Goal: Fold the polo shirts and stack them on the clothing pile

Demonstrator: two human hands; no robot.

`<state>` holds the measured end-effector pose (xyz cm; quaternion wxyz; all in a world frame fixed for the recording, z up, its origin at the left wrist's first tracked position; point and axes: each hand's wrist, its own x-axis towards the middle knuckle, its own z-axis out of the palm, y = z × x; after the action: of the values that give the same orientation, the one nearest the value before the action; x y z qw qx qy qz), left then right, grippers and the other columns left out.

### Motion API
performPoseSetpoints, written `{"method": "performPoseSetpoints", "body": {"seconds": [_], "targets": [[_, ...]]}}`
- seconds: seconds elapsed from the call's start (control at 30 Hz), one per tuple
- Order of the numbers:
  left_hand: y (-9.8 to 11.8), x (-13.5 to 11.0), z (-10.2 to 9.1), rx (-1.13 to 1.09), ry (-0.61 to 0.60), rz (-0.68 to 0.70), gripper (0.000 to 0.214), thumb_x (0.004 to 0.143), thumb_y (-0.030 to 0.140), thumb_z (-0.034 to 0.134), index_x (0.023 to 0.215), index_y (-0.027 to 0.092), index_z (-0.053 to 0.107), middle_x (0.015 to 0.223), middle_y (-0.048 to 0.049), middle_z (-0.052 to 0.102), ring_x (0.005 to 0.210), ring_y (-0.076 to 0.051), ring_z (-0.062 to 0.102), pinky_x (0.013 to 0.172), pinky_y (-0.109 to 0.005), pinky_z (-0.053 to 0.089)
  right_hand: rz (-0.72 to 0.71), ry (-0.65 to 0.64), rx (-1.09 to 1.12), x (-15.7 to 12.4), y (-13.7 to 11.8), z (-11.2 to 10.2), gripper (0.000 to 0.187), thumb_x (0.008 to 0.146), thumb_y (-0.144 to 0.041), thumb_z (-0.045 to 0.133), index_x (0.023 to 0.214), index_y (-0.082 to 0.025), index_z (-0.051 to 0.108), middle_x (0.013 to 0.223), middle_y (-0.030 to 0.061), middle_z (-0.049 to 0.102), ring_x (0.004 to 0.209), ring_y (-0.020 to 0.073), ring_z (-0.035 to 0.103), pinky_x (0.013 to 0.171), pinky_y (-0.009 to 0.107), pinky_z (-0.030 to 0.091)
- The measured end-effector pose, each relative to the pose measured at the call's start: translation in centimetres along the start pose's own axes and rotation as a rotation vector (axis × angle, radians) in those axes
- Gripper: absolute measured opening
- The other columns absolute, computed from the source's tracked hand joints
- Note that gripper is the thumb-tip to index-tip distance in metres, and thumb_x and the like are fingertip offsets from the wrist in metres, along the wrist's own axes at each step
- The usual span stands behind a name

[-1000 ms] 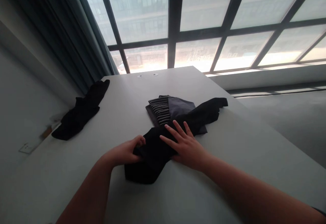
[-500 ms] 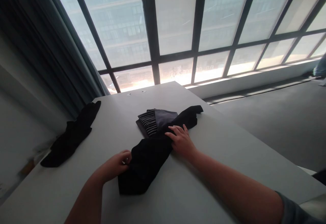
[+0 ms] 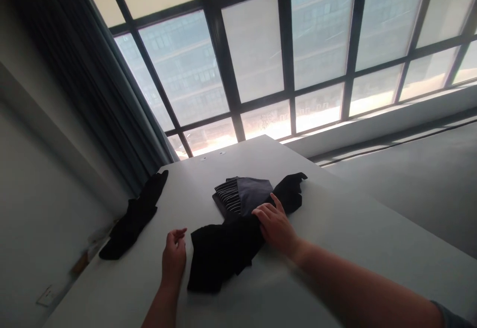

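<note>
One rumpled black fabric garment (image 3: pixel 223 261) lies across the pale worktop (image 3: pixel 346 223), its far end reaching past a folded stack of striped and grey cloth (image 3: pixel 242 196). The right hand (image 3: pixel 276 228) rests on it with fingers spread, while the open left hand (image 3: pixel 174 257) is raised just beside its edge, not touching. Another black cloth bundle (image 3: pixel 134 216) lies well left, near the worktop's edge.

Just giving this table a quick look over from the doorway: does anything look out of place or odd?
Two things stand out. The black garment under the right hand lies bunched and twisted across the front of the folded striped and grey stack, not flat. A second black garment lies crumpled near the left edge of the table.
</note>
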<state>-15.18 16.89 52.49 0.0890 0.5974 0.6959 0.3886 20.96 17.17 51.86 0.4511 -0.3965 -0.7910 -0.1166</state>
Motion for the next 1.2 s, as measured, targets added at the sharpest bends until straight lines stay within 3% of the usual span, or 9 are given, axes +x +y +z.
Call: {"method": "performPoseSetpoints", "body": {"seconds": [0.1,0.27,0.37,0.5,0.63,0.87,1.03,1.1,1.2], "targets": [[0.9,-3.2,0.6,-0.023,-0.055,0.140,0.030,0.102,0.037,0.032,0.128,0.028,0.043,0.146,-0.0140,0.058,0.138,-0.027,0.055,0.112,-0.047,0.047,-0.150,-0.022,-0.012,-0.1,-1.4,-0.3,0.026,0.094,-0.014,0.051,0.116,-0.019,0.064,0.096,0.0082,0.068,0.088,0.0220,0.058,0.097,0.044,0.048],[3.5,-8.7,4.8,0.153,-0.481,0.540,0.099,0.072,0.047,0.078,0.157,0.025,0.034,0.164,-0.0184,0.037,0.155,-0.040,0.029,0.128,-0.061,0.026,-0.299,-0.291,0.029,-0.6,-6.0,-0.6,0.023,0.099,-0.021,0.052,0.119,-0.020,0.064,0.092,0.0066,0.069,0.075,0.0187,0.060,0.068,0.032,0.043],[5.1,-9.6,5.4,0.310,-0.620,0.478,0.084,0.070,0.039,0.079,0.148,0.024,0.052,0.149,-0.0183,0.057,0.141,-0.041,0.050,0.126,-0.061,0.027,-0.152,-0.581,0.111,-0.8,-7.9,-1.5,0.028,0.093,-0.019,0.055,0.121,-0.017,0.062,0.096,0.0071,0.072,0.067,0.0173,0.064,0.059,0.030,0.038],[8.1,-8.3,0.7,0.499,-0.852,0.520,0.056,0.069,0.031,0.077,0.124,0.023,0.070,0.124,-0.0127,0.072,0.118,-0.037,0.065,0.113,-0.052,0.044,0.044,-0.802,0.184,-0.9,-7.9,-2.8,0.034,0.090,-0.031,0.063,0.121,-0.017,0.062,0.100,0.0093,0.073,0.079,0.0230,0.070,0.065,0.030,0.044],[11.8,-6.7,-6.0,0.607,-1.065,0.448,0.037,0.073,0.046,0.075,0.104,0.026,0.074,0.104,-0.0062,0.078,0.099,-0.031,0.072,0.090,-0.039,0.055,-0.014,-0.967,0.277,-0.9,-7.4,-3.8,0.066,0.070,-0.055,0.083,0.123,-0.018,0.066,0.104,0.0123,0.072,0.094,0.0316,0.071,0.078,0.035,0.050],[17.2,-2.5,-15.2,0.555,-1.443,0.098,0.050,0.065,0.038,0.083,0.115,0.032,0.077,0.103,0.0021,0.079,0.093,-0.024,0.074,0.084,-0.031,0.057,-0.022,-1.416,0.815,-0.2,-8.0,-5.5,0.080,0.069,-0.046,0.086,0.143,-0.027,0.062,0.106,0.0031,0.076,0.081,0.0218,0.071,0.065,0.026,0.047],[17.2,5.3,-20.6,0.424,-1.350,-0.119,0.049,0.060,0.039,0.088,0.107,0.029,0.079,0.103,-0.0025,0.078,0.099,-0.029,0.073,0.087,-0.035,0.060,0.204,-1.508,1.162,-0.3,-6.3,-3.7,0.074,0.066,-0.044,0.088,0.134,-0.020,0.069,0.113,0.0038,0.075,0.095,0.0234,0.072,0.078,0.026,0.054],[16.8,10.0,-22.0,0.437,-1.107,-0.153,0.050,0.054,0.042,0.092,0.100,0.027,0.079,0.097,-0.0033,0.077,0.093,-0.030,0.073,0.081,-0.036,0.061,0.363,-1.403,1.208,-0.8,-5.4,-2.6,0.067,0.069,-0.041,0.087,0.130,-0.019,0.070,0.109,0.0042,0.074,0.095,0.0224,0.070,0.081,0.028,0.056],[17.9,18.1,-23.1,0.625,-0.781,-0.078,0.045,0.067,0.048,0.086,0.103,0.022,0.078,0.097,-0.0036,0.075,0.093,-0.028,0.073,0.080,-0.036,0.061,0.551,-1.125,1.296,-1.7,-3.8,-0.7,0.057,0.083,-0.047,0.077,0.132,-0.019,0.068,0.114,0.0077,0.070,0.104,0.0226,0.067,0.093,0.034,0.055]]}}
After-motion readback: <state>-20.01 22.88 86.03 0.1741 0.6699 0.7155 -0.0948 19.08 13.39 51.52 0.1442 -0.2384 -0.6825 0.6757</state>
